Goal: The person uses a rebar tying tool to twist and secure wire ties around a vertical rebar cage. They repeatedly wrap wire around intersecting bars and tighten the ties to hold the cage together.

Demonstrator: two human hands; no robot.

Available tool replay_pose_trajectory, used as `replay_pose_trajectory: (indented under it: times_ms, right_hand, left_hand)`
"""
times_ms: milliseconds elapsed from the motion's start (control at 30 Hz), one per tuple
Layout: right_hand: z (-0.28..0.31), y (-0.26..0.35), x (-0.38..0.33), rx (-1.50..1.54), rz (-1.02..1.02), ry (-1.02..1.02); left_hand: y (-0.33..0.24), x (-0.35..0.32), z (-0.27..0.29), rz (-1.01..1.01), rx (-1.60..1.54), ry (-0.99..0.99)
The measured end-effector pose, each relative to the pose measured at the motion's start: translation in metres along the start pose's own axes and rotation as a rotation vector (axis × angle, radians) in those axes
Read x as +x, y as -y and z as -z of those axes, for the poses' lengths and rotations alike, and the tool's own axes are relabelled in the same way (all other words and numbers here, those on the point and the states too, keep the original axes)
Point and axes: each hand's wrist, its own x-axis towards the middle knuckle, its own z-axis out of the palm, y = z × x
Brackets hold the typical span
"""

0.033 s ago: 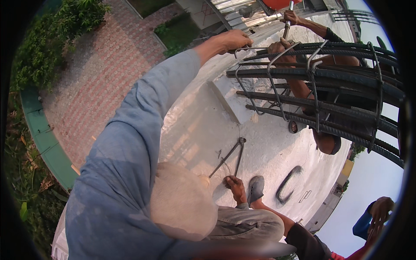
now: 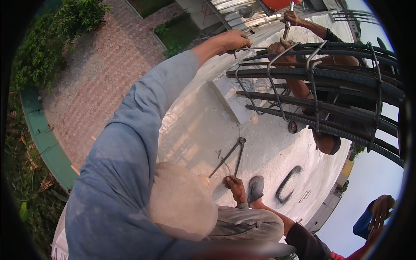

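The left hand (image 2: 229, 41) is clenched around a thin wire stirrup (image 2: 242, 48) at the near end of the rebar cage (image 2: 320, 78) above the concrete slab (image 2: 260, 156). Tying seems underway; next calls for holding the stirrup square. The right hand is out of view.

Rebar cage (image 2: 329, 78): dark steel, ribbed, matt, looks rough w/ dull rust tone. Stirrup wire (image 2: 277, 65): thinner metal, grey, smoother. Concrete slab (image 2: 195, 130): pale, matt, rough, chalky w/ stains. Long-handled pincers (image 2: 232, 156) on slab: metal, dull grey-brown, no gloss. Sleeve (image 2: 130, 151): blue woven cloth, matt, dusty. Trousers (image 2: 247, 223): grey cloth, soft creases. Sandal (image 2: 255, 188): grey, rubbery-looking, matt. Paving (image 2: 99, 69): reddish brick, rough.
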Motion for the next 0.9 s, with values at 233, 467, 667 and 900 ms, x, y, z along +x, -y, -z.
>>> replay_pose_trajectory:
  times_ms: [233,467,667,900]
  right_hand:
    - [-0.003,0.005,0.007,-0.012,0.078,0.000]
    - [-0.006,0.004,0.005,0.032,0.073,-0.015]
    - [-0.007,0.004,0.006,-0.015,0.081,-0.044]
    - [-0.006,-0.001,0.009,-0.004,0.058,-0.069]
  left_hand:
    - [-0.005,-0.044,0.013,0.054,-0.051,0.007]
    - [0.009,-0.047,0.011,0.030,-0.063,-0.053]
    - [0.011,-0.041,0.005,-0.001,-0.002,-0.161]
    - [0.014,-0.046,0.001,-0.010,-0.161,-0.187]
